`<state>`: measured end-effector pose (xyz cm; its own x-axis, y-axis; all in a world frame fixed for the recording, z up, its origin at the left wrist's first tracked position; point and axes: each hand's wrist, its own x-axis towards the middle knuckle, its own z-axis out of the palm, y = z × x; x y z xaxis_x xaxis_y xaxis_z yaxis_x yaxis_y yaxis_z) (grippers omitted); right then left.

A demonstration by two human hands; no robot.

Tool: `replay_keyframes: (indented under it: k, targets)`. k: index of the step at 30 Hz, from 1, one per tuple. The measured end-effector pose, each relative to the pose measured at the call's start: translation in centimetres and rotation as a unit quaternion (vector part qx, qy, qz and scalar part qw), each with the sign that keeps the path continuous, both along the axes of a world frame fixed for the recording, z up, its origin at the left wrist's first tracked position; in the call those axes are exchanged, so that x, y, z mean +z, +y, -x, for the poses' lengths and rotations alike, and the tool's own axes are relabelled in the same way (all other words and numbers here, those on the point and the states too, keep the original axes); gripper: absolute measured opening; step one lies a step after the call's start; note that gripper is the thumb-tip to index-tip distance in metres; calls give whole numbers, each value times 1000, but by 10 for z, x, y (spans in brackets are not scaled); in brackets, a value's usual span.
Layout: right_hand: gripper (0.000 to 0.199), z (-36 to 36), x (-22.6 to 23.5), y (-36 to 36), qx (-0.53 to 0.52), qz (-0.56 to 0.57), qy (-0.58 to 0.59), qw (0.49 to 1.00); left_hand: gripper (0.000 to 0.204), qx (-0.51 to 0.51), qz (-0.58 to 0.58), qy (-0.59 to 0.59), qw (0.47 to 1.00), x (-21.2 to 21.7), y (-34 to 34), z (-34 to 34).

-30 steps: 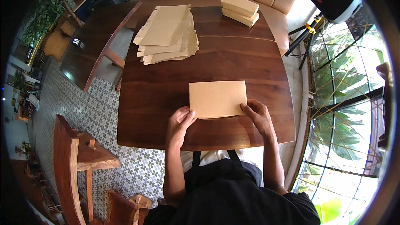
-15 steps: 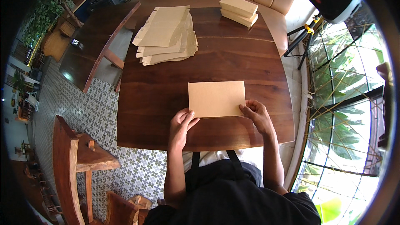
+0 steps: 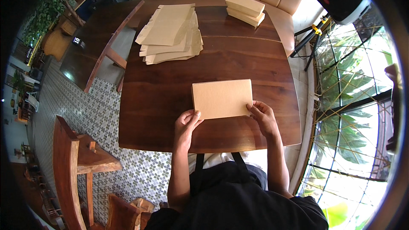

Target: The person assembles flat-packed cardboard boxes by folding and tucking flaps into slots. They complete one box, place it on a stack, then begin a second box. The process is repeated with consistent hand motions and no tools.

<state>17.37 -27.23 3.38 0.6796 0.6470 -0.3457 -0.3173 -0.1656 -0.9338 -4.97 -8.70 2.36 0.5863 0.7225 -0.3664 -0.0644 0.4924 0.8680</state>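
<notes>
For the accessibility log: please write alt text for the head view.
A person's left hand and right hand hold the near corners of a flat tan cardboard piece on a dark wooden table. A loose pile of tan paper bags and two stacked tan boxes lie at the far edge.

Bare wooden table [image 3: 162, 102] left of folded brown box [image 3: 222, 99]; flat paper stack [image 3: 170, 34], two stacked boxes [image 3: 245, 10] crowd far edge
</notes>
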Motion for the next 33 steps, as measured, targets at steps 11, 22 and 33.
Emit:
replay_keyframes:
  k: [11,22,33]
  targets:
    - [28,3,-6,2,-9,-58,85,995,38,12,-24,25,999,-12,-4,-3]
    - [33,4,-3,3,-28,-99,95,990,27,39,12,-32,999,-12,-7,-5]
    - [36,5,-4,7,-26,-81,115,990,55,79,-18,5,997,-6,-13,-20]
